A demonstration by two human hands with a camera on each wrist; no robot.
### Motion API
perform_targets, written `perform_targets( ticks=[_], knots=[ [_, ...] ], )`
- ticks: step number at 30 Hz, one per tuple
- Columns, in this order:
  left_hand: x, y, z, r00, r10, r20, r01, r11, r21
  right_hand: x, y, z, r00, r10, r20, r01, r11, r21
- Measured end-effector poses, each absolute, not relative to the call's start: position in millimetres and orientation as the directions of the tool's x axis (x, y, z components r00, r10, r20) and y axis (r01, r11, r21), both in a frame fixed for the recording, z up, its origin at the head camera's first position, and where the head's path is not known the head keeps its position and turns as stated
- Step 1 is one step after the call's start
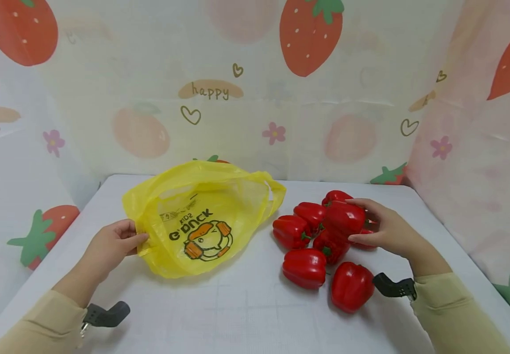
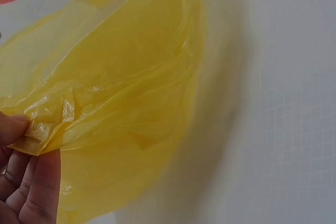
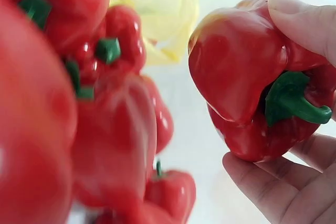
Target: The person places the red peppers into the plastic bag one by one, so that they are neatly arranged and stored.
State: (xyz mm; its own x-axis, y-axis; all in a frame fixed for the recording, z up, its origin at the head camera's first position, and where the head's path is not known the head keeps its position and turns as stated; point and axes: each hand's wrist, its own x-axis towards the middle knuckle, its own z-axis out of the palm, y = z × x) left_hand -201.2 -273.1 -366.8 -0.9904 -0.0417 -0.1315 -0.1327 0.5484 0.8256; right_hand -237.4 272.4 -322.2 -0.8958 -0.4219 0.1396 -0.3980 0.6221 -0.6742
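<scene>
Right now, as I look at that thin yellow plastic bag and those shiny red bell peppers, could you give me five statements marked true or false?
1. The left hand pinches the thin yellow plastic bag. True.
2. The bag's mouth is tied shut. False: it gapes open.
3. The right hand holds a shiny red bell pepper with a curved green stem. True.
4. All the peppers are inside the bag. False: the other red peppers sit outside it, on the white table.
5. The bag bears a cartoon print with orange on it. True.

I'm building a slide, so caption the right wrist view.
Right hand grips a red bell pepper, green stem showing, beside more peppers.
</scene>
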Motion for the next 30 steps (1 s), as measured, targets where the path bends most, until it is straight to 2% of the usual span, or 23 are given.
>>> perform_targets(
  ticks=[13, 22, 30],
  knots=[
    [-201.2, -271.9, -367.2, -0.99, -0.047, -0.136, -0.14, 0.551, 0.823, -258.1, 217.2, -314.6, -0.834, -0.529, 0.154, -0.444, 0.48, -0.757],
    [-202.2, -270.6, -365.6, -0.989, -0.041, -0.14, -0.139, 0.551, 0.823, -262.8, 169.1, -314.5, -0.88, -0.476, 0.017, -0.305, 0.535, -0.788],
    [-201.6, -269.4, -365.9, -0.989, -0.028, -0.146, -0.138, 0.547, 0.826, -267.2, 118.0, -320.2, -0.876, -0.481, 0.031, -0.32, 0.532, -0.784]
  ],
)
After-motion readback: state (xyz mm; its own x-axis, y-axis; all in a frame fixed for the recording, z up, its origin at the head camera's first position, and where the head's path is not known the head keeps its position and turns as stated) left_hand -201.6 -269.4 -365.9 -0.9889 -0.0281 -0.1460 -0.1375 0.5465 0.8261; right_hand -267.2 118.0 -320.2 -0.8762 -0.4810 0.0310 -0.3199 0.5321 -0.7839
